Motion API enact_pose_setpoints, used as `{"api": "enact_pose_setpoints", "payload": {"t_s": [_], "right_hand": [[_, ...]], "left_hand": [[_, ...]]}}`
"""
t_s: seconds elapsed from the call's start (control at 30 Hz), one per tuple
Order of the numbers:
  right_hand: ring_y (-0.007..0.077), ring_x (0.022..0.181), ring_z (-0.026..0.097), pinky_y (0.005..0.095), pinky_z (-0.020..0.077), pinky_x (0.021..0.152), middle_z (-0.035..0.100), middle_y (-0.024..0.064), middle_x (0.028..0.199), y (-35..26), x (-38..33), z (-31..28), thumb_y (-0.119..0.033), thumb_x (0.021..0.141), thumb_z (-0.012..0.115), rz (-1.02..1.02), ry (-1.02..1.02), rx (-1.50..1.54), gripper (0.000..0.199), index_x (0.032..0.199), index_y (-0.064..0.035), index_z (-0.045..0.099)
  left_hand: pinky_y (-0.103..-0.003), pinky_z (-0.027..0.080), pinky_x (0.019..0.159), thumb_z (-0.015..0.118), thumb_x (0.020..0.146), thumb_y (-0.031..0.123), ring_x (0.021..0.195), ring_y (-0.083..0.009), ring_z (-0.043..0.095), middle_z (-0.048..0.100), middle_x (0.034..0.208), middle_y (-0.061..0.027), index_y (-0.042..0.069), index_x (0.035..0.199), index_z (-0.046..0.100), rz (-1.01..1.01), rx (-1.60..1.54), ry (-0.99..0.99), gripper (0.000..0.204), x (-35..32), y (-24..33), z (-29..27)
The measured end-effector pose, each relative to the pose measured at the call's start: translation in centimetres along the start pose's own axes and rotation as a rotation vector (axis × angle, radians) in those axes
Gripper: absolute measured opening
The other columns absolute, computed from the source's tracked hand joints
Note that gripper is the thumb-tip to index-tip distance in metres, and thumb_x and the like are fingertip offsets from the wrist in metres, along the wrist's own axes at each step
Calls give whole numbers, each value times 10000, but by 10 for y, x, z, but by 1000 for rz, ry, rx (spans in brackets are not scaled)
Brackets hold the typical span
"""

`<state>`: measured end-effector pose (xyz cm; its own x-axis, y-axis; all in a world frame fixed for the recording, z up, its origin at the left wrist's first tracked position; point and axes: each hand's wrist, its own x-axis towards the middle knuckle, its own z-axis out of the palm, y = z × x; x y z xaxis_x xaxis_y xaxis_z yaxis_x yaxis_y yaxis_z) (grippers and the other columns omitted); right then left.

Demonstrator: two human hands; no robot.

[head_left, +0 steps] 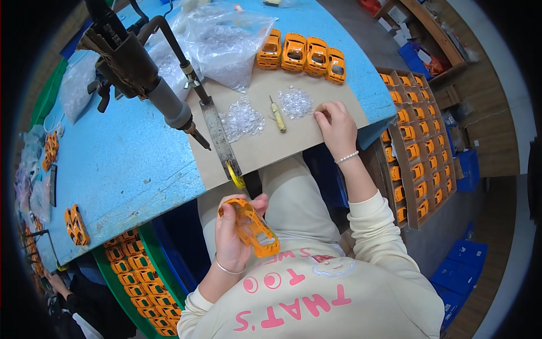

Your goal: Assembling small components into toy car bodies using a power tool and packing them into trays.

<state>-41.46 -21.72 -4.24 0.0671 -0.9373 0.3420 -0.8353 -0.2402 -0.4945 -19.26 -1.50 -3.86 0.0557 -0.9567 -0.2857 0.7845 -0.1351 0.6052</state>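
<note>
My left hand (230, 240) is closed around an orange toy car body shell (255, 229), held over my lap with its hollow inside showing. My right hand (339, 129) is over the brown board (305, 138), thumb and forefinger pinched together beside a pile of small clear plastic parts (295, 103). Whether a part is between those fingertips is too small to tell. Left of that pile lies a slim tool with a yellowish wrapped handle (278, 117) and a thin metal tip. A second pile of clear parts (243, 118) sits farther left.
A bench-mounted machine with a pointed tip (195, 135) and metal arm (220, 138) stands at left. Several orange car shells (305, 55) line the board's back edge, beside clear plastic bags (226, 48). A divided carton (415, 147) and green crate (144, 277) hold more shells. Another person's hand (58, 284) shows lower left.
</note>
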Motion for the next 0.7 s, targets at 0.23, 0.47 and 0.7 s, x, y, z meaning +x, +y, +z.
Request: {"api": "enact_pose_setpoints", "payload": {"t_s": [0.23,0.47,0.7], "right_hand": [[183,680,624,261,480,549,610,105,841,-80,-88,-24,42,774,678,-334,-185,485,127,887,-10,649],[184,682,626,270,493,559,618,93,849,-96,-104,-16,45,738,715,-450,-107,341,127,850,5,670],[146,658,603,249,479,542,611,101,871,-115,-99,-28,92,734,686,-160,-229,670,131,842,19,680]], "left_hand": [[-364,533,836,406,1037,372,1067,-232,606,608,1233,-142,84,1150,513,-200,28,116,327,7,4,26],[-350,538,813,394,1037,391,1060,-218,615,586,1277,-146,78,1159,501,-200,14,120,352,1,10,22],[-337,546,796,514,992,359,962,-230,656,619,1209,-171,54,1129,504,54,69,-96,334,-2,13,9]]}}
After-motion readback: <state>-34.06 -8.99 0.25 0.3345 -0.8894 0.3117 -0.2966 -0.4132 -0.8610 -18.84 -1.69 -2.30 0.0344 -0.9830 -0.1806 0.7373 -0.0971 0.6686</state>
